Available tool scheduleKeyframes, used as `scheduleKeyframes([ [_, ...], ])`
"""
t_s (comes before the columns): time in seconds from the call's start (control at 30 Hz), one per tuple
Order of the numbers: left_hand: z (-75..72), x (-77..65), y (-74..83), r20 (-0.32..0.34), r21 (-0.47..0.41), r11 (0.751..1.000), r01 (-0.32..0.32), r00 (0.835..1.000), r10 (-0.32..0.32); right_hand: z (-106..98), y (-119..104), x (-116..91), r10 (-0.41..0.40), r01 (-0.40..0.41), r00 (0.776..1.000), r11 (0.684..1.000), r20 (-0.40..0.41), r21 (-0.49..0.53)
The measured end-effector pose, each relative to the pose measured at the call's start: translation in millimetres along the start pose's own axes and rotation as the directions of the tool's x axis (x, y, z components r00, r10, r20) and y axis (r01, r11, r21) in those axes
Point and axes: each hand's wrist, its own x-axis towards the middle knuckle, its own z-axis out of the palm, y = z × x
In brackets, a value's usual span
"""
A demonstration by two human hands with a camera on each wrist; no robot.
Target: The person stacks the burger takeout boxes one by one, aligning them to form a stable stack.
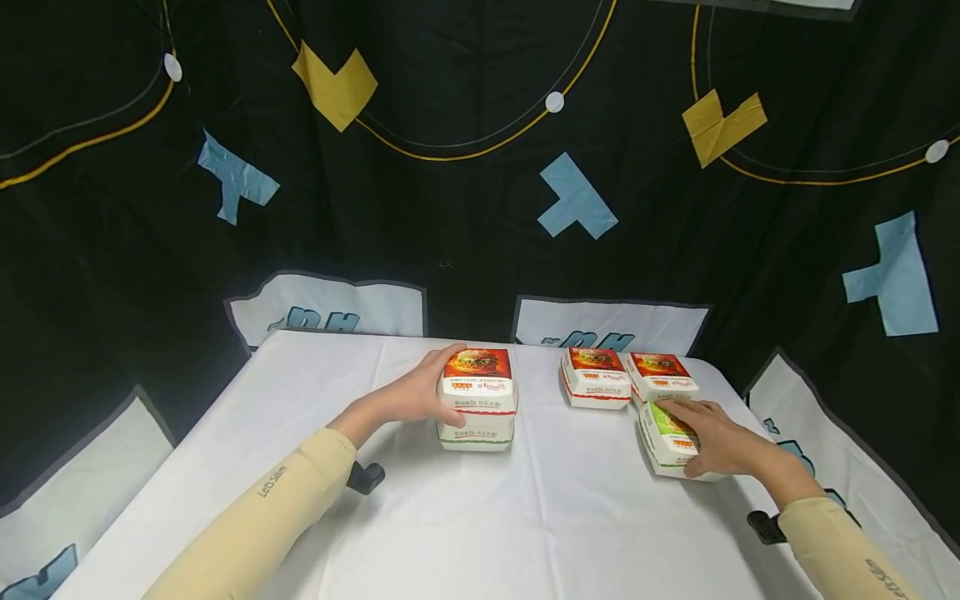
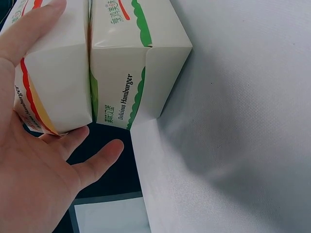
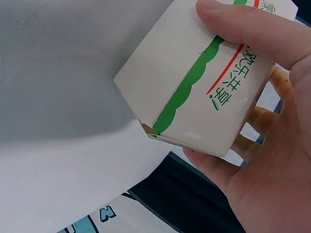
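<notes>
On the left half of the table, my left hand [image 1: 416, 393] holds a red-topped hamburger box [image 1: 487, 392] by its left side, thumb at the front. That box sits on top of a green-trimmed hamburger box [image 1: 483, 437]; the left wrist view shows the upper box [image 2: 60, 85] against the lower box [image 2: 119, 90]. Over to the right, my right hand [image 1: 726, 443] grips another green-topped hamburger box [image 1: 662, 446]. In the right wrist view its thumb [image 3: 252, 26] lies across the front of this box [image 3: 194, 92], the fingers partly hidden behind.
Two red-topped hamburger boxes, one on the left [image 1: 597, 385] and one on the right [image 1: 660, 377], stand side by side just behind the right hand's box. All rest on a white-covered table [image 1: 442, 525]. A black patterned curtain [image 1: 465, 225] hangs behind it.
</notes>
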Motion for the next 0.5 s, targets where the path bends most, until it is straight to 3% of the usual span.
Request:
scheduleKeyframes([
  [0.5, -1.1, 0.9, -0.7, 0.001, 0.008, 1.0, -0.005, 1.0, 0.005, -3.2, -0.6, 1.7, -0.015, 0.015, 1.0, 1.0, -0.005, 0.012],
])
